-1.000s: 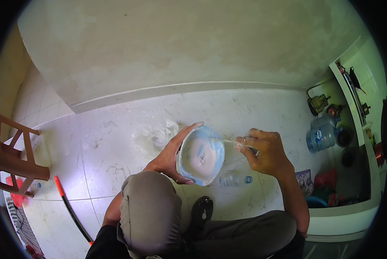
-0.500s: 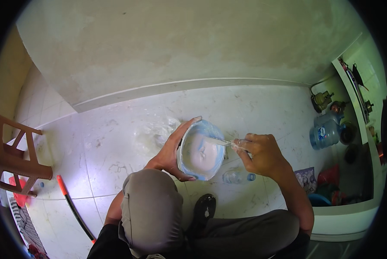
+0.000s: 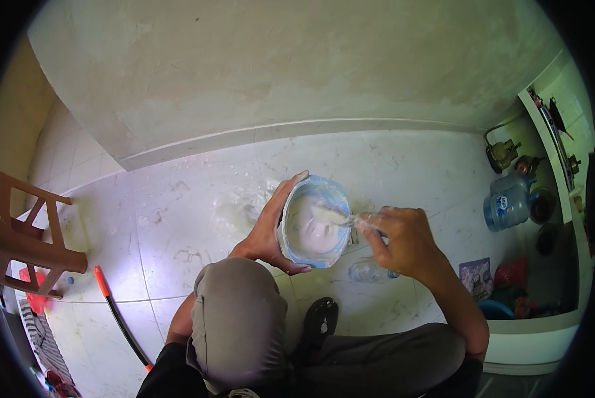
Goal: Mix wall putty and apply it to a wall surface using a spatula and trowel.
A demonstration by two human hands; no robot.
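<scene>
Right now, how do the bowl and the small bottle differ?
The bowl is gripped by the left hand; the small bottle lies on its side on the floor. The bowl is wide-mouthed, the bottle narrow. The bowl holds white paste; the bottle is see-through. Both show some blue.

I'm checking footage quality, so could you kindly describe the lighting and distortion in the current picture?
Head view: black vignette around the edges, skirting visibly bowed; head view: faintly violet glare on the floor near the black-and-orange rod; head view: bowl, left hand and right hand plainly visible, while the under-counter recess sits in shadow.
</scene>
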